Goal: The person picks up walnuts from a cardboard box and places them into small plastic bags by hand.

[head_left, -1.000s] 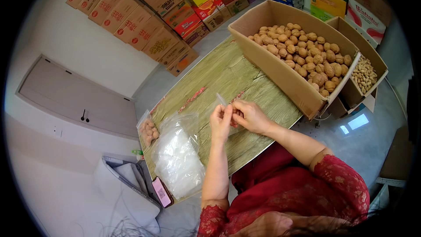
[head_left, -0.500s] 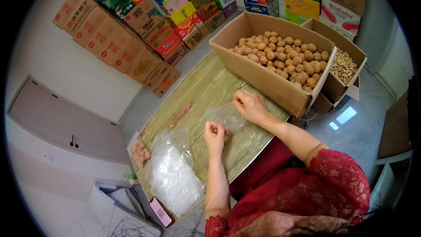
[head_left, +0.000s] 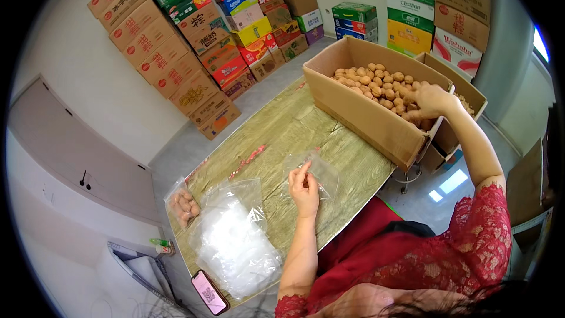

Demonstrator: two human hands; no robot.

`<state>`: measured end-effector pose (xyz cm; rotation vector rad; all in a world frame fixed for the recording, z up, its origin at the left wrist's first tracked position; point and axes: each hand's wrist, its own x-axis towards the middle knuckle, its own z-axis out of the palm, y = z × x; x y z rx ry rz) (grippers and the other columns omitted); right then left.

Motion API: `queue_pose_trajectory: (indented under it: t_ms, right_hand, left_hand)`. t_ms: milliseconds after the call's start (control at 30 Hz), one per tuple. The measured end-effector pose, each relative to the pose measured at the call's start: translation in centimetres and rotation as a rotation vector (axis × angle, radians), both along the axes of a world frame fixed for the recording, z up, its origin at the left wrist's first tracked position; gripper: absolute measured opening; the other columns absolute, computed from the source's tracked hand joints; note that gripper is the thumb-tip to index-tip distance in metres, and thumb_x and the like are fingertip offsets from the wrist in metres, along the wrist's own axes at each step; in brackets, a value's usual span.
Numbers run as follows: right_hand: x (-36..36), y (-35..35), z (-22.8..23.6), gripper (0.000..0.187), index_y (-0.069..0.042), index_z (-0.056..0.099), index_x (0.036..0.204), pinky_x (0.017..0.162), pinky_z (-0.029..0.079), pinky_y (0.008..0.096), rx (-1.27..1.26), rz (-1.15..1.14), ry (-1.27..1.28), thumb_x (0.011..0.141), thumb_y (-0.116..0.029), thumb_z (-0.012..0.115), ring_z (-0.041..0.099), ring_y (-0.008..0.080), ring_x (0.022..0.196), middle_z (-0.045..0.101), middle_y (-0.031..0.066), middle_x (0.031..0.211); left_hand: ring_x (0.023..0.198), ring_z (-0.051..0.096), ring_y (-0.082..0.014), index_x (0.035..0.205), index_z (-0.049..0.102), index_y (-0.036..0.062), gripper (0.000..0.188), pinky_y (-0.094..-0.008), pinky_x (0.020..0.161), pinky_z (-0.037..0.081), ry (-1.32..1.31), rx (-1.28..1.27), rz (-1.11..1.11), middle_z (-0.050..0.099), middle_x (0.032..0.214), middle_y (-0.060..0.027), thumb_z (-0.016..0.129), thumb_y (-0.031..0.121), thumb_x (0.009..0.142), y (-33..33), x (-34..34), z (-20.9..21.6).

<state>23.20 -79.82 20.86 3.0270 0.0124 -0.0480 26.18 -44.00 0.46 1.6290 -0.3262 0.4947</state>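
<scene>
My left hand (head_left: 304, 194) is closed on a small clear plastic bag (head_left: 325, 178) above the table, its fingers pinched together at the bag. Nothing shows inside that bag. My right hand (head_left: 434, 101) is over the right part of a large cardboard box (head_left: 359, 115), its slightly blurred fingers spread among the walnuts (head_left: 376, 82). Whether the fingertips grip any walnut is hard to see. Left of my left hand lies a stack of clear plastic bags (head_left: 232, 241). A filled bag of walnuts (head_left: 183, 205) sits at the table's left edge.
A second carton (head_left: 471, 85) with light-coloured nuts stands behind the walnut box. On the wood-patterned table (head_left: 271, 141) lies a red patterned strip (head_left: 247, 162). A phone (head_left: 209, 293) rests at the near left corner. Stacked cartons (head_left: 194, 53) line the wall.
My right hand has left the small bag and moved up and right into the walnut box. My left hand still holds the bag. The whole view has shifted slightly.
</scene>
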Motion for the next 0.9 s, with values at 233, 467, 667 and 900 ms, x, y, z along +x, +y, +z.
queue_pose_trajectory:
  t_ms: [233, 467, 667, 900]
  right_hand:
    - [2.4, -0.5, 0.9, 0.082, -0.012, 0.049, 0.135, 0.094, 0.045, 0.0413, 0.168, 0.006, 0.409, 0.071, -0.062, 0.064, 0.055, 0.0352, 0.110, 0.058, 0.0212, 0.120]
    - [2.2, 0.2, -1.8, 0.065, -0.013, 0.053, 0.120, 0.086, 0.046, 0.0466, 0.066, -0.068, 0.192, 0.065, -0.041, 0.075, 0.057, 0.0379, 0.103, 0.060, 0.0218, 0.105]
    - [3.5, 0.3, -2.9, 0.069, -0.016, 0.050, 0.127, 0.081, 0.049, 0.0445, -0.066, 0.015, 0.172, 0.066, -0.035, 0.077, 0.061, 0.0374, 0.096, 0.061, 0.0192, 0.100]
    - [3.7, -0.5, -3.2, 0.078, -0.020, 0.043, 0.135, 0.081, 0.049, 0.0451, -0.010, 0.180, 0.176, 0.065, -0.027, 0.078, 0.060, 0.0361, 0.099, 0.056, 0.0181, 0.110]
  left_hand:
    - [0.057, 0.055, -0.0089, 0.108, 0.069, 0.0054, 0.030, -0.0215, 0.049, 0.045, -0.020, -0.026, 0.037, 0.051, 0.093, -0.0062, 0.054, -0.007, 0.085, 1.0, -0.5, 0.9]
    - [0.058, 0.056, -0.0078, 0.109, 0.067, 0.0025, 0.028, -0.0207, 0.049, 0.048, 0.002, -0.108, 0.042, 0.048, 0.093, -0.0056, 0.052, -0.006, 0.087, 1.4, -0.5, 1.2]
    - [0.060, 0.056, -0.0078, 0.110, 0.065, 0.0009, 0.026, -0.0213, 0.049, 0.051, 0.033, -0.139, 0.002, 0.047, 0.095, -0.0057, 0.053, -0.006, 0.087, 1.2, -0.4, 0.9]
    - [0.060, 0.055, -0.0075, 0.110, 0.063, 0.0002, 0.025, -0.0212, 0.049, 0.051, 0.040, -0.139, -0.001, 0.047, 0.094, -0.0049, 0.053, -0.006, 0.088, 0.8, -0.4, 0.8]
